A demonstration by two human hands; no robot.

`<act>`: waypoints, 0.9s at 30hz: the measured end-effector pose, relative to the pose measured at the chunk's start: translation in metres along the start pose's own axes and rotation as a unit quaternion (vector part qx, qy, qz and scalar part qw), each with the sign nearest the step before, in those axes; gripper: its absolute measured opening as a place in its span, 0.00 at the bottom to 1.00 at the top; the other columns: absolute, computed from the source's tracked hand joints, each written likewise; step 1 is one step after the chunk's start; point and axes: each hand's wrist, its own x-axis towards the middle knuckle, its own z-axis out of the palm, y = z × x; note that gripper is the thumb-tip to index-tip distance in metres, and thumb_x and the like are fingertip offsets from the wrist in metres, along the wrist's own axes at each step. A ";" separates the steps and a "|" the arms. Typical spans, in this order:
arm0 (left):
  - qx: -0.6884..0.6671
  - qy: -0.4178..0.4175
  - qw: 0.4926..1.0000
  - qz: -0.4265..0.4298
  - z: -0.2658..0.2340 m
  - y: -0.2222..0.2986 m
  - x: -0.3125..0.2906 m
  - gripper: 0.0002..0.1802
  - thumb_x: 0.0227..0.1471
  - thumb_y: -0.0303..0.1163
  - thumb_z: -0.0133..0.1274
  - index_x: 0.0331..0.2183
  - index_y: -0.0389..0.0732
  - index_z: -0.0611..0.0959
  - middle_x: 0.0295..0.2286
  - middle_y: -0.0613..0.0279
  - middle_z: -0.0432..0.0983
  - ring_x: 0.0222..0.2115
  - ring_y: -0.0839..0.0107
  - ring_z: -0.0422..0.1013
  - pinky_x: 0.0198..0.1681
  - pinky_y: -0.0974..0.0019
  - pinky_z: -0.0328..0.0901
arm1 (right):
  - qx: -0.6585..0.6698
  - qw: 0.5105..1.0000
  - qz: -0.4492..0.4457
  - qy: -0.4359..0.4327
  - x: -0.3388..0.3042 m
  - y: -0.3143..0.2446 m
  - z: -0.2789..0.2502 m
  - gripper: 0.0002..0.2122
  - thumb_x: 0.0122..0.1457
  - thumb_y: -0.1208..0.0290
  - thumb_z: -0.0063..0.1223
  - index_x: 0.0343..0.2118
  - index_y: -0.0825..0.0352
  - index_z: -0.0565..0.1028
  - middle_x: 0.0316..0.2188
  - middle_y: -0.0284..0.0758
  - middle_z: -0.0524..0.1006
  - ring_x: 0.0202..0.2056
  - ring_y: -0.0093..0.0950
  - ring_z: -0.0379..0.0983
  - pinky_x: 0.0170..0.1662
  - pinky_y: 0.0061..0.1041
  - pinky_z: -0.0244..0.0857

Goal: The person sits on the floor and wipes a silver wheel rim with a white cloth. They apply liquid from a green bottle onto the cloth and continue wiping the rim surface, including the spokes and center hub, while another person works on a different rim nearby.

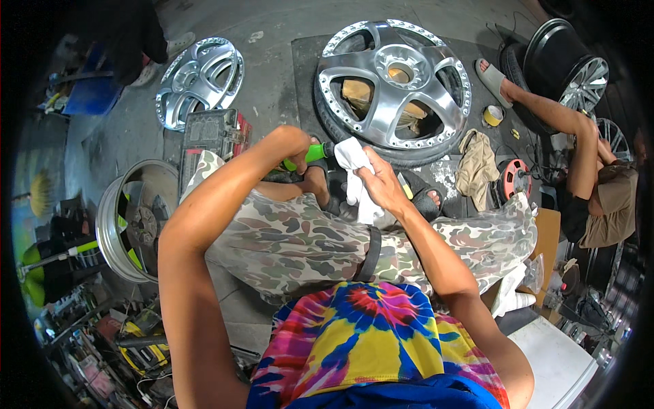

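Note:
My left hand (pixel 297 151) is closed around a bright green bottle (pixel 315 153), which lies on its side with its dark neck pointing right. The neck meets, or nearly meets, a white cloth (pixel 353 158). My right hand (pixel 383 183) grips this cloth, bunched at the top and hanging down over my lap. Just beyond both hands lies a large polished five-spoke wheel face (pixel 378 121), resting on a black tire (pixel 402 158). Brown packing or cardboard pieces (pixel 357 92) show through its openings. Whether any liquid leaves the bottle cannot be made out.
A second polished wheel face (pixel 185 80) leans near a toolbox (pixel 212 136). A bare rim (pixel 112 225) stands at left. Rightward are a tan cloth (pixel 479 167), a yellow tape roll (pixel 492 116), a red reel (pixel 516 178) and another seated person (pixel 606 204). Someone's dark-clothed legs (pixel 129 34) show at upper left.

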 end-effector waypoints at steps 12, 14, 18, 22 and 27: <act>0.020 -0.042 0.998 -0.048 -0.002 0.005 -0.002 0.59 0.39 0.56 0.74 0.69 0.63 0.65 0.54 0.62 0.80 0.53 0.55 0.77 0.54 0.53 0.73 | 0.139 0.990 0.035 -0.010 0.007 0.034 0.005 0.19 0.61 0.82 0.47 0.56 0.69 0.74 0.45 0.30 0.79 0.46 0.19 0.73 0.50 0.21 0.68; 0.030 -0.042 0.997 -0.054 0.001 0.005 0.004 0.59 0.39 0.57 0.74 0.69 0.64 0.64 0.56 0.64 0.79 0.54 0.56 0.77 0.55 0.52 0.73 | 0.146 0.988 0.042 -0.013 0.007 0.034 0.006 0.19 0.61 0.82 0.47 0.56 0.68 0.74 0.45 0.30 0.78 0.45 0.18 0.73 0.50 0.21 0.68; 0.050 -0.002 0.997 -0.056 0.006 0.004 0.007 0.50 0.39 0.57 0.74 0.62 0.57 0.72 0.52 0.61 0.81 0.51 0.56 0.79 0.53 0.53 0.74 | 0.171 0.983 0.057 -0.021 0.007 0.039 0.004 0.18 0.61 0.82 0.47 0.55 0.68 0.74 0.45 0.29 0.78 0.44 0.18 0.73 0.49 0.21 0.69; 0.049 0.023 0.996 -0.068 0.004 0.009 0.003 0.40 0.39 0.57 0.75 0.47 0.37 0.88 0.43 0.51 0.86 0.45 0.55 0.82 0.50 0.55 0.76 | 0.174 0.982 0.064 -0.020 0.006 0.036 0.003 0.18 0.61 0.82 0.47 0.55 0.67 0.74 0.44 0.29 0.78 0.44 0.18 0.73 0.50 0.21 0.69; 0.052 0.038 0.996 -0.069 0.006 0.008 0.012 0.40 0.38 0.57 0.75 0.46 0.37 0.89 0.43 0.52 0.86 0.45 0.55 0.82 0.51 0.56 0.75 | 0.193 0.979 0.071 -0.002 0.004 0.024 0.002 0.17 0.61 0.81 0.47 0.53 0.67 0.74 0.43 0.28 0.77 0.44 0.18 0.72 0.50 0.21 0.68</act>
